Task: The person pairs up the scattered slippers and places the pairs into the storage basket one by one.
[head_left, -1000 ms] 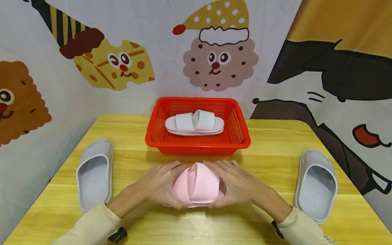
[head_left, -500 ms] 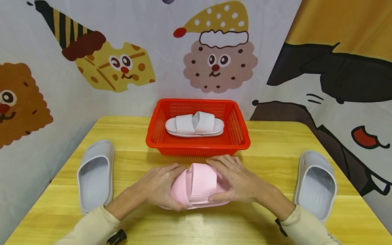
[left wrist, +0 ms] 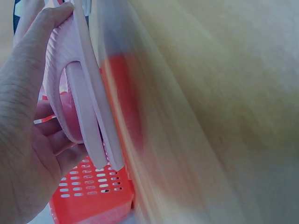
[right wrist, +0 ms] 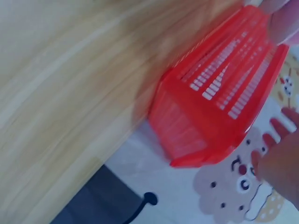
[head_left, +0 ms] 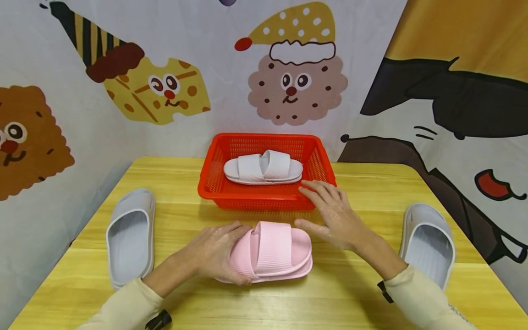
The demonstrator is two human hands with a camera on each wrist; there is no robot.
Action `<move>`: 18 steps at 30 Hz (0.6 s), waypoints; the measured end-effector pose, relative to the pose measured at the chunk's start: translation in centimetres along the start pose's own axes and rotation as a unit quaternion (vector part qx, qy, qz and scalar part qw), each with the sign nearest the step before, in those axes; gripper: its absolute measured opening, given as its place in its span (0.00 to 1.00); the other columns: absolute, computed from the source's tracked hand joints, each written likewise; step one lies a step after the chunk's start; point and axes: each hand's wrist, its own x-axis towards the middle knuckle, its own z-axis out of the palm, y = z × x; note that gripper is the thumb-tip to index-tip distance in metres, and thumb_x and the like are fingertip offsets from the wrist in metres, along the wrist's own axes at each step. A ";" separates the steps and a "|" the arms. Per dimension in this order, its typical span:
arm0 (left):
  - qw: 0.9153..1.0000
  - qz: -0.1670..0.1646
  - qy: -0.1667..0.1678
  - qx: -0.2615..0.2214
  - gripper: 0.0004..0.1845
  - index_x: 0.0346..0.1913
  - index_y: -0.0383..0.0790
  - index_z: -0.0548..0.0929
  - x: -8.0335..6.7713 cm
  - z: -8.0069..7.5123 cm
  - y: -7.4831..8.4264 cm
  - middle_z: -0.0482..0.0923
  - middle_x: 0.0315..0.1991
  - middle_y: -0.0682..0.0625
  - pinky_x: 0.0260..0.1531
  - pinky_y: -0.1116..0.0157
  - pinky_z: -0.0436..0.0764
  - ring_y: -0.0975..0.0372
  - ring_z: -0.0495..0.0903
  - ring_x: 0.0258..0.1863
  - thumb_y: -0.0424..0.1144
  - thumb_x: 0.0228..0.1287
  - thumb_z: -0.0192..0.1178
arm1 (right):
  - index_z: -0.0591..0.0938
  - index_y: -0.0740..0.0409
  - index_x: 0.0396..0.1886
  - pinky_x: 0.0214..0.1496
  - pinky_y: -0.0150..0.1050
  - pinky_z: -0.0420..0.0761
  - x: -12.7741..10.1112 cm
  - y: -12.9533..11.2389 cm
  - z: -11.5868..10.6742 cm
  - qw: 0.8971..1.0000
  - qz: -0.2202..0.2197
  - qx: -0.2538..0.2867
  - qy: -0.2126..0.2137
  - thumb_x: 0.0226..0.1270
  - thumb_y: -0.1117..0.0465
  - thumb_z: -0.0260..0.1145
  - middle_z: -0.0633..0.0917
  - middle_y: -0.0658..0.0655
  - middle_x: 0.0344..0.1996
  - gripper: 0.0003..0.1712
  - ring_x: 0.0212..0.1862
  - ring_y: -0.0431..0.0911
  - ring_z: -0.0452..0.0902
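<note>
Yellow wooden table [head_left: 371,192], plank grain running left-right. Red basket [head_left: 317,158] set at 12 o'clock near far edge. Pink slipper [head_left: 274,250] laid at centre, toward 6 o'clock from basket. Grey slipper [head_left: 129,236] placed at 9 o'clock, second grey slipper [head_left: 429,245] at 3 o'clock, both lengthwise.
</note>
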 end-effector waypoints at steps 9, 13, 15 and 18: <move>1.000 -0.002 -0.010 -0.001 0.58 0.68 0.45 0.75 -0.1 -0.3 0.3 0.77 0.57 0.51 0.42 0.56 0.82 0.58 0.82 0.44 0.78 0.33 0.69 | 0.59 0.56 0.81 0.71 0.68 0.48 0.7 2.9 -0.4 0.993 0.105 -0.052 -0.011 0.72 0.31 0.53 0.56 0.59 0.79 0.49 0.78 0.61 0.45; 1.000 0.004 0.003 0.001 0.58 0.68 0.45 0.76 0.1 -0.6 0.1 0.77 0.54 0.54 0.39 0.60 0.82 0.61 0.81 0.41 0.77 0.33 0.70 | 0.59 0.59 0.81 0.72 0.67 0.45 0.8 3.6 -0.5 0.990 0.129 -0.059 -0.028 0.73 0.30 0.50 0.55 0.60 0.80 0.49 0.78 0.62 0.44; 1.000 0.008 0.012 0.000 0.57 0.67 0.45 0.76 0.2 -0.9 0.0 0.77 0.52 0.56 0.37 0.62 0.82 0.63 0.79 0.40 0.76 0.32 0.71 | 0.59 0.60 0.80 0.72 0.67 0.44 0.8 3.9 -0.6 0.987 0.142 -0.061 -0.035 0.74 0.29 0.48 0.55 0.61 0.79 0.50 0.78 0.62 0.42; 1.000 0.010 0.020 0.001 0.57 0.66 0.45 0.77 0.1 -1.1 -0.1 0.76 0.49 0.58 0.33 0.65 0.80 0.65 0.78 0.37 0.77 0.31 0.71 | 0.58 0.60 0.81 0.72 0.67 0.43 0.9 4.3 -0.6 0.984 0.161 -0.064 -0.047 0.74 0.28 0.45 0.56 0.62 0.79 0.51 0.79 0.62 0.40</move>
